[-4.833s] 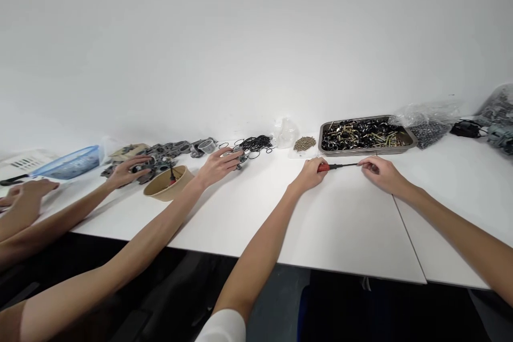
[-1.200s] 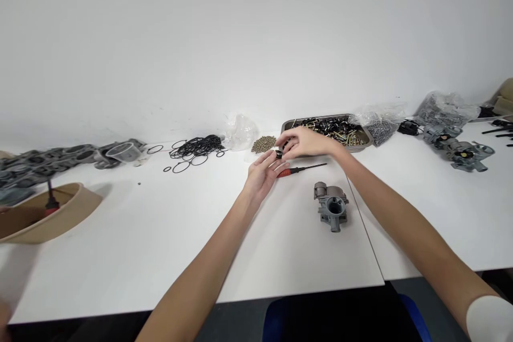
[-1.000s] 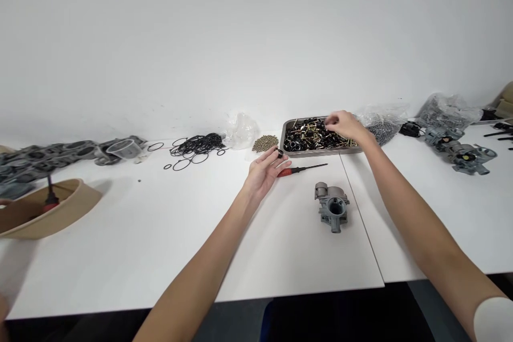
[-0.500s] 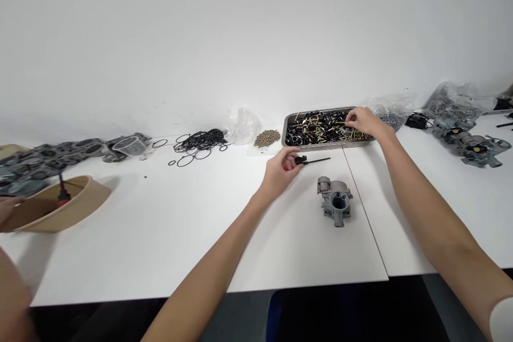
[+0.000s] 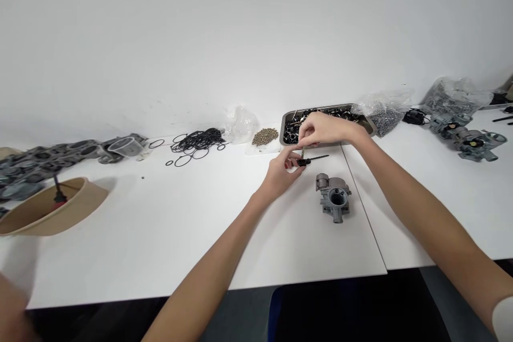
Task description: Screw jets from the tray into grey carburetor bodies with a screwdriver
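Observation:
My left hand (image 5: 280, 172) is closed around a screwdriver (image 5: 320, 157), its red handle mostly hidden in the palm and its thin dark shaft pointing right. A small black part (image 5: 304, 162) sits at the fingertips of the same hand. Between the fingers of my right hand (image 5: 316, 129) is a thin brass-coloured pin (image 5: 302, 153), held upright with its lower end at the black part; whether it has entered cannot be seen. Nearer to me, a grey carburetor body (image 5: 335, 199) rests on the white table. Behind my right hand lies a metal tray (image 5: 371, 129) of small black and brass parts.
Brass pieces (image 5: 265, 137), black O-rings (image 5: 200, 141) and a clear bag (image 5: 241, 124) lie left of the tray. More carburetors (image 5: 475, 143) and bagged parts (image 5: 455, 97) are right. At left are a tan bowl-shaped container (image 5: 76, 208), grey castings (image 5: 44, 163) and another person's blurred arm (image 5: 14, 304).
My right hand has come left from the tray to my left hand, bringing the brass-coloured pin, now turned upright. The other person's hand has left the tan container.

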`<state>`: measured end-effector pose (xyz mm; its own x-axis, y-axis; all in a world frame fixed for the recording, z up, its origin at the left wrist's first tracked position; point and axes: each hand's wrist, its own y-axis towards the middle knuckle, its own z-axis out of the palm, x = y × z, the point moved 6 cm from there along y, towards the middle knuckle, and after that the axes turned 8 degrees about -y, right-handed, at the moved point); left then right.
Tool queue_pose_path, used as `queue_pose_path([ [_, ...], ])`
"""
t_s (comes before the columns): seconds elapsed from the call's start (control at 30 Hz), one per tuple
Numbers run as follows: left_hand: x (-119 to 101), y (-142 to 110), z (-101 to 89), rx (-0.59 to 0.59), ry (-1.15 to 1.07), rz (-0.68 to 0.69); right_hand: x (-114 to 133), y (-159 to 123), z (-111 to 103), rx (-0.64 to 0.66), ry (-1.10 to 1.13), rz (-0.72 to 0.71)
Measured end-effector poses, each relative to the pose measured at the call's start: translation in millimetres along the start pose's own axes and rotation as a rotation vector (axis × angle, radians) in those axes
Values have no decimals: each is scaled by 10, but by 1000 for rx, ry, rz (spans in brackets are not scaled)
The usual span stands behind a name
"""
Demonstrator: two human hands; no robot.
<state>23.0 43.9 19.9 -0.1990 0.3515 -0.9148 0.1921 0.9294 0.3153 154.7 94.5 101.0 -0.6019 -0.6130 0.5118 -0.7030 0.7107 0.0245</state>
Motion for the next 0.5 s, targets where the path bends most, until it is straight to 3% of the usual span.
queue_pose_path([
  [0.13, 24, 12, -28, -41, -28, -61, 19, 53, 118, 42, -17, -15],
  [0.5, -30, 9, -22, -55, -157, -38, 122, -20, 75, 13, -48, -37],
])
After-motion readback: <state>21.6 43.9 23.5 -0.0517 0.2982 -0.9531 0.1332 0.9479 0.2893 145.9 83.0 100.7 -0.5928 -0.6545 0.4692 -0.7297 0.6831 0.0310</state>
